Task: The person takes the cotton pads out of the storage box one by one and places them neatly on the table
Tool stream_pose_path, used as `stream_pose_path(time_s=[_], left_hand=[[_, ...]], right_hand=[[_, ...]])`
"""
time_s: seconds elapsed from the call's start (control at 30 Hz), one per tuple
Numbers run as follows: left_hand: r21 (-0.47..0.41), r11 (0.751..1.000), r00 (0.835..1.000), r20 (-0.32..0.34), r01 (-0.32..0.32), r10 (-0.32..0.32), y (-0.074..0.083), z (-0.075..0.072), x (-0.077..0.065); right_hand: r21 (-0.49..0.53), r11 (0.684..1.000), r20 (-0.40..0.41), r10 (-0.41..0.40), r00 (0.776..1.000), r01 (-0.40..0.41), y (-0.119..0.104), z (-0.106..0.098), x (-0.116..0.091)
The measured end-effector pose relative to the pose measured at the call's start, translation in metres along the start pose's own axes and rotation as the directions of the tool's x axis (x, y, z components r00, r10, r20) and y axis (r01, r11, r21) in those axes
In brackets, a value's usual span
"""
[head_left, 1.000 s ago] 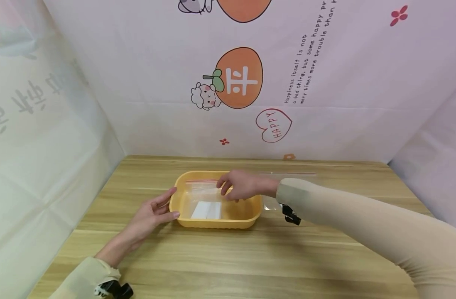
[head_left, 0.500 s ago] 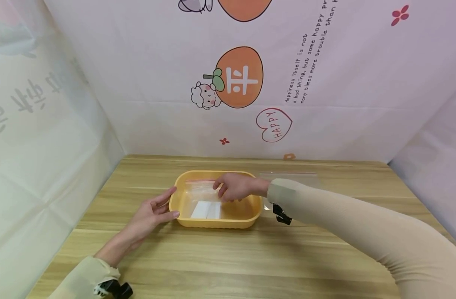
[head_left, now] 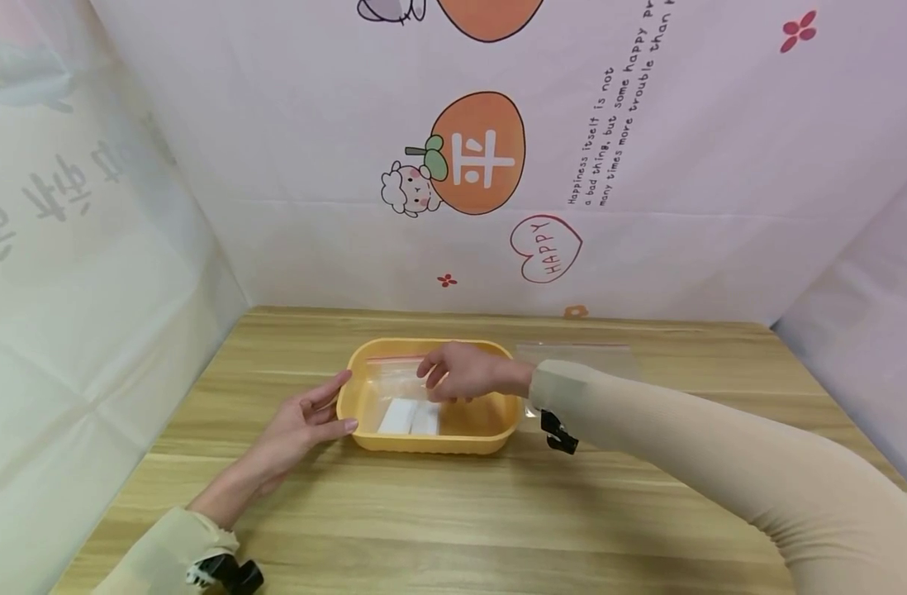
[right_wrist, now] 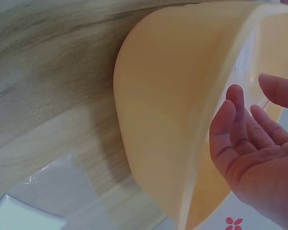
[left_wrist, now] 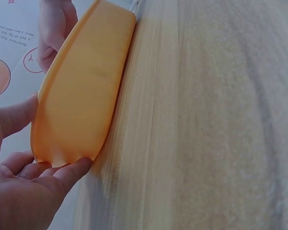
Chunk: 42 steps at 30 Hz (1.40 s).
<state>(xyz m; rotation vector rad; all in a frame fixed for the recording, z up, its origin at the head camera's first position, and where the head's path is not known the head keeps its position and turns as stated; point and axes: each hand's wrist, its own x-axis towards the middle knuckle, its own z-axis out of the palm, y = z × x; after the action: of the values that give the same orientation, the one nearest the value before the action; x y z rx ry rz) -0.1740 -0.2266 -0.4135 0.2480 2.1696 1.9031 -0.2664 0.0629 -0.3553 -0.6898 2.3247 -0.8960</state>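
A yellow plastic basin point(head_left: 424, 445) stands on the table. Inside, toward its left half, lies a clear zip bag point(head_left: 394, 373) with a red-lined seal and a flat white piece point(head_left: 398, 416) in it. My left hand point(head_left: 293, 434) holds the basin's left end, thumb on the near side; in the left wrist view the fingers point(left_wrist: 79, 172) lie against its outer wall. My right hand point(head_left: 464, 372) reaches over the basin, by the bag. Its fingers point(right_wrist: 225, 120) are loosely bent and apart in the right wrist view, with nothing seen between them.
Another clear zip bag point(head_left: 576, 355) lies right of the basin, partly behind the right forearm; the right wrist view shows a white piece point(right_wrist: 24, 218) there. A printed cloth point(head_left: 312, 165) rises behind the wooden table point(head_left: 453, 521). Black wrist cameras point(head_left: 559, 432) sit on the sleeves.
My right hand has shifted a little left over the basin, toward the zip bag, which has itself slid very slightly left. My left hand has stayed at the basin's end.
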Motion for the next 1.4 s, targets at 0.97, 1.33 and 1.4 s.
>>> stream_pose_path(time_s=[0.97, 1.33, 1.4], left_hand=[[-0.008, 1.000, 1.000, 0.010, -0.002, 0.002, 0.002, 0.001, -0.001], [-0.014, 1.000, 1.000, -0.001, 0.001, -0.001, 0.001, 0.001, 0.000], [-0.021, 1.000, 1.000, 0.002, 0.000, 0.000, 0.000, 0.001, 0.001]], right_hand=[[0.589, 0.804, -0.114, 0.187, 0.976, -0.085, -0.010, 0.028, 0.013], [0.519, 0.850, -0.094, 0.168, 0.981, -0.096, -0.012, 0.029, 0.026], [0.491, 0.867, -0.100, 0.148, 0.984, -0.081, -0.010, 0.025, 0.026]])
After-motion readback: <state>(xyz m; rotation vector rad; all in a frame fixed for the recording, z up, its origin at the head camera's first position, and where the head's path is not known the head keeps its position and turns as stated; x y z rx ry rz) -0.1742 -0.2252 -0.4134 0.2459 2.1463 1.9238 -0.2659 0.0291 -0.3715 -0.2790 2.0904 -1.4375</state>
